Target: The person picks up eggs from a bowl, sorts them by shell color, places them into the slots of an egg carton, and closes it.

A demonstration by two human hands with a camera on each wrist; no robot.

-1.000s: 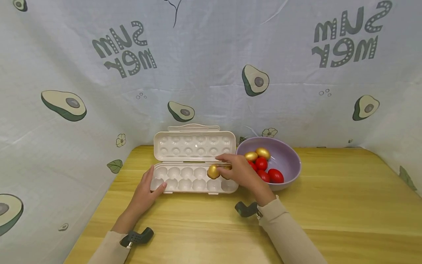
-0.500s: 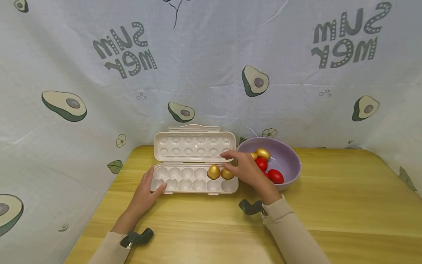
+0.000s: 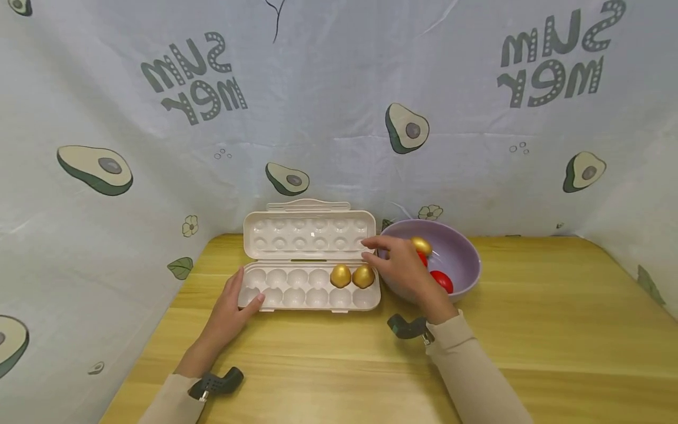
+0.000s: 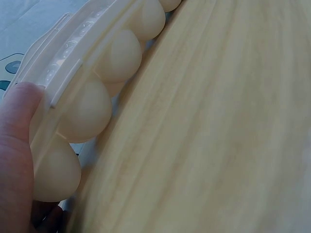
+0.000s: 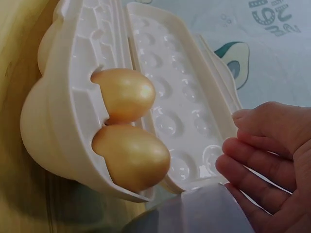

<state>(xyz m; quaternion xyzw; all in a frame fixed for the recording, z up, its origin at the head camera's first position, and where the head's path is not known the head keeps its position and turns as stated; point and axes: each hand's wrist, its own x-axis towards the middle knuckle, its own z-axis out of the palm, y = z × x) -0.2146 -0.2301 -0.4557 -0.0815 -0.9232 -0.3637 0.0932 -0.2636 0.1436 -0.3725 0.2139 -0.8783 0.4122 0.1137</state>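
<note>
**Holding on the left, spread on the right**

Nearest me are my two beige sleeves [image 3: 479, 371], each with a dark wrist mount [image 3: 217, 383] strapped where the cuff ends, above the wood-grained tabletop [image 3: 318, 365].

Past them, on the left, my left grip [image 3: 228, 315] holds the left end of the cream egg carton [image 3: 295, 298]. My thumb [image 4: 22, 109] lies over the near rim, while the other fingers go round the left end (the left wrist view shows only dark bits of them beneath the cups).

The carton sits on the tabletop with its long side towards me, its cups in two rows. In the far row, at the right end, a left gold egg [image 3: 341, 276] and a right gold egg [image 3: 362, 276] stand side by side, each in its own cup.

My right grip [image 3: 399, 262] is just beyond that end, thumb and fingers [image 5: 262, 162] apart and holding nothing. It overlaps the left side of the purple bowl [image 3: 461, 259]; whether it touches, I cannot tell. In the bowl I can make out red eggs [image 3: 441, 281] and, farther back, another gold egg [image 3: 421, 246], part of the heap being hidden by my hand.

Farther off, the carton's lid [image 3: 309, 234] is folded back, its dimpled inside facing me. Behind everything hangs a pale cloth [image 3: 339, 70] printed with avocados [image 3: 406, 128] and mirrored lettering [image 3: 551, 59].
</note>
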